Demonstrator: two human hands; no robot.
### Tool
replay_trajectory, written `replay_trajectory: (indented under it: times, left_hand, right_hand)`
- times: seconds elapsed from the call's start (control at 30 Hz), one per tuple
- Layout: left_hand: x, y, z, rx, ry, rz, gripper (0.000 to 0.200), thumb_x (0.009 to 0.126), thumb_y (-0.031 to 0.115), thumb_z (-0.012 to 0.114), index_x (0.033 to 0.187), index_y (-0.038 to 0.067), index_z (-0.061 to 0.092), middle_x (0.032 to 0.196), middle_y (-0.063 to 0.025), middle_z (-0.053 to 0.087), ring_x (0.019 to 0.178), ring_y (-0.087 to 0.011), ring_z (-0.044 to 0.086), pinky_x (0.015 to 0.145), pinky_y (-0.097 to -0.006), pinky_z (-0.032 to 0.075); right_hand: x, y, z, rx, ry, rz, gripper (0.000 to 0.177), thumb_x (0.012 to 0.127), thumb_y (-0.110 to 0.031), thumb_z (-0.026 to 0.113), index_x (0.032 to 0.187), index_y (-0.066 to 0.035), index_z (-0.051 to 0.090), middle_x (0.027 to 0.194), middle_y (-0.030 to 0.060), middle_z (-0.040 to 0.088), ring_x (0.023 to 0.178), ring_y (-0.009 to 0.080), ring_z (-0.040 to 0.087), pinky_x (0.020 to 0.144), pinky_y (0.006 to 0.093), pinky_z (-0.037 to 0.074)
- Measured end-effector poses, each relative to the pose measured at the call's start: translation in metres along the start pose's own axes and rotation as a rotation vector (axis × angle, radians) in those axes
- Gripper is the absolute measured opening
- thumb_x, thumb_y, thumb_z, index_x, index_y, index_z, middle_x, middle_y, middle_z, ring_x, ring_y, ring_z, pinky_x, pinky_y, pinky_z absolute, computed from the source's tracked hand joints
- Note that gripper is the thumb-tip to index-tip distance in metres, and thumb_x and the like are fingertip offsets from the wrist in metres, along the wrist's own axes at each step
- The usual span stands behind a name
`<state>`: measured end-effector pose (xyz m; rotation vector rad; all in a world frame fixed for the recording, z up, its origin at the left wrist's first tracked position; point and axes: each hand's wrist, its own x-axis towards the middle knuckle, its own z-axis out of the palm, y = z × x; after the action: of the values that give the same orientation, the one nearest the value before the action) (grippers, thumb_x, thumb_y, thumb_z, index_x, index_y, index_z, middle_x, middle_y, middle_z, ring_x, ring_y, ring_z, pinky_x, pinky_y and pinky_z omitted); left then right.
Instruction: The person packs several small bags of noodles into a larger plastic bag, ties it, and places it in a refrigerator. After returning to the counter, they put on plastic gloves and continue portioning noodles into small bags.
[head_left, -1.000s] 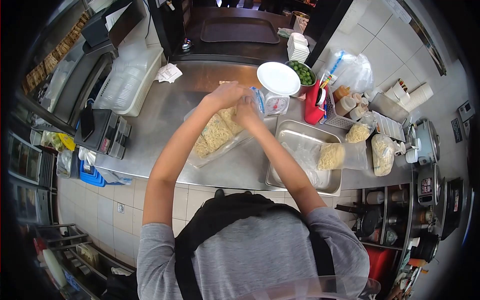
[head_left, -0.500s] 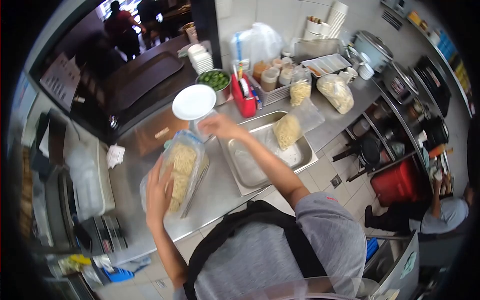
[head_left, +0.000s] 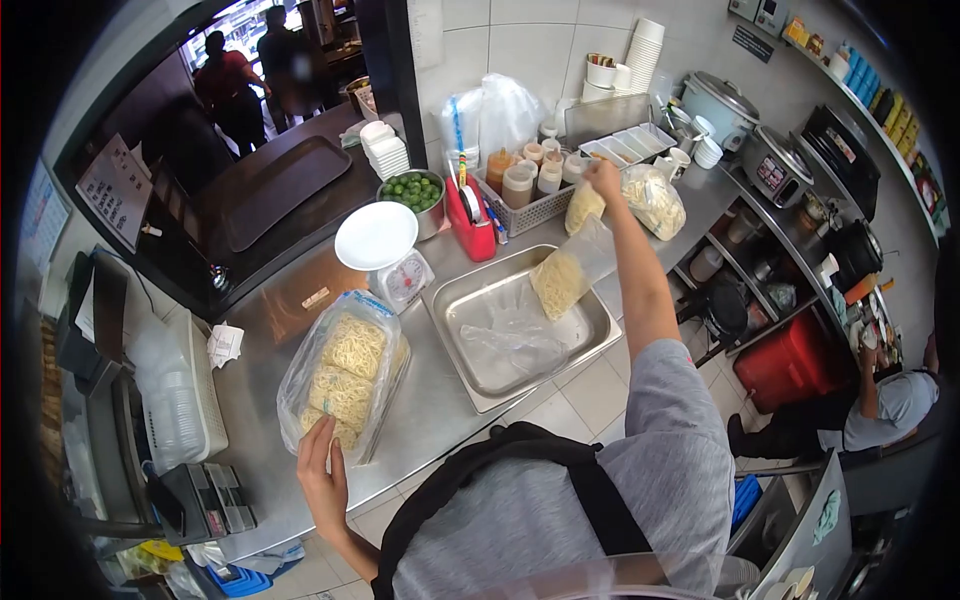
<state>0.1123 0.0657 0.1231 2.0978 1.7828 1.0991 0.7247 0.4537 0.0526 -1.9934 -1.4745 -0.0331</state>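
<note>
My left hand (head_left: pixel 322 468) has its fingers stretched out at the near end of a large clear bag of pale noodles (head_left: pixel 350 370), which lies on the steel counter. My right hand (head_left: pixel 603 178) reaches to the back of the counter, fingers closed at the top of a small clear bag of noodles (head_left: pixel 584 208). Just in front, another small noodle bag (head_left: pixel 558 284) leans over the rim of a steel pan (head_left: pixel 466 365). Crumpled clear plastic bags (head_left: pixel 515 345) lie inside the pan. A kitchen scale (head_left: pixel 405 280) with a round white plate (head_left: pixel 376 236) stands left of the pan.
A pot of green limes (head_left: pixel 412 200), a red tape dispenser (head_left: pixel 470 220) and a basket of sauce bottles (head_left: pixel 535 205) line the back. Another full bag (head_left: pixel 655 203) sits at right. A co-worker (head_left: pixel 885 415) stands at far right.
My right hand has moved from beside the scale to the small noodle bag at the back right. My left hand has slid back toward the near end of the large bag.
</note>
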Motion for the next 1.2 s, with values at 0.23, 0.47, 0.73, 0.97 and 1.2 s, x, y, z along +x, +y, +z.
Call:
replay_trajectory:
  times: [0.23, 0.47, 0.73, 0.97, 1.2]
  left_hand:
    - [0.007, 0.003, -0.001, 0.023, -0.015, 0.03, 0.026, 0.082, -0.001, 0.054, 0.107, 0.001, 0.061, 0.106, -0.0153, 0.06, 0.097, -0.0316, 0.057, 0.085, -0.0364, 0.044]
    - [0.047, 0.045, 0.007, -0.022, -0.035, 0.297, 0.031, 0.077, -0.001, 0.059, 0.108, 0.001, 0.061, 0.109, -0.0121, 0.06, 0.101, -0.0304, 0.055, 0.087, -0.0365, 0.043]
    - [0.068, 0.089, 0.043, -0.124, -0.065, 0.335, 0.053, 0.072, 0.015, 0.07, 0.122, 0.008, 0.054, 0.121, -0.0092, 0.053, 0.117, -0.0308, 0.042, 0.098, -0.0405, 0.034]
    - [0.014, 0.018, 0.056, 0.169, -0.589, 0.178, 0.024, 0.071, 0.025, 0.071, 0.087, 0.009, 0.063, 0.103, -0.0103, 0.052, 0.107, -0.0286, 0.043, 0.09, -0.0404, 0.037]
    - [-0.009, 0.009, 0.05, -0.108, -0.226, 0.05, 0.022, 0.073, 0.016, 0.071, 0.069, 0.005, 0.053, 0.096, -0.0091, 0.06, 0.084, -0.0269, 0.055, 0.073, -0.0349, 0.045]
  right_hand:
    - [-0.008, -0.081, -0.151, 0.683, -0.061, -0.298, 0.011, 0.081, -0.013, 0.063, 0.081, -0.003, 0.068, 0.075, 0.0015, 0.064, 0.069, 0.0085, 0.054, 0.066, 0.0235, 0.042]
    - [-0.093, -0.229, -0.236, 0.538, -0.328, -0.883, 0.009, 0.08, -0.012, 0.065, 0.082, -0.004, 0.068, 0.07, -0.0012, 0.052, 0.073, 0.0115, 0.05, 0.067, 0.0248, 0.04]
    - [-0.212, -0.295, -0.136, 0.626, -0.974, -1.312, 0.012, 0.078, -0.015, 0.065, 0.079, -0.002, 0.064, 0.078, 0.0067, 0.053, 0.079, 0.0218, 0.052, 0.071, 0.0331, 0.042]
    - [-0.275, -0.285, -0.056, 0.73, -1.171, -1.3, 0.016, 0.08, -0.018, 0.065, 0.079, -0.002, 0.062, 0.092, 0.0071, 0.053, 0.092, 0.0242, 0.053, 0.079, 0.0332, 0.044]
    - [-0.29, -0.276, -0.031, 0.889, -1.292, -0.977, 0.013, 0.08, -0.014, 0.066, 0.085, -0.002, 0.062, 0.113, 0.0115, 0.056, 0.099, 0.0235, 0.057, 0.087, 0.0346, 0.043]
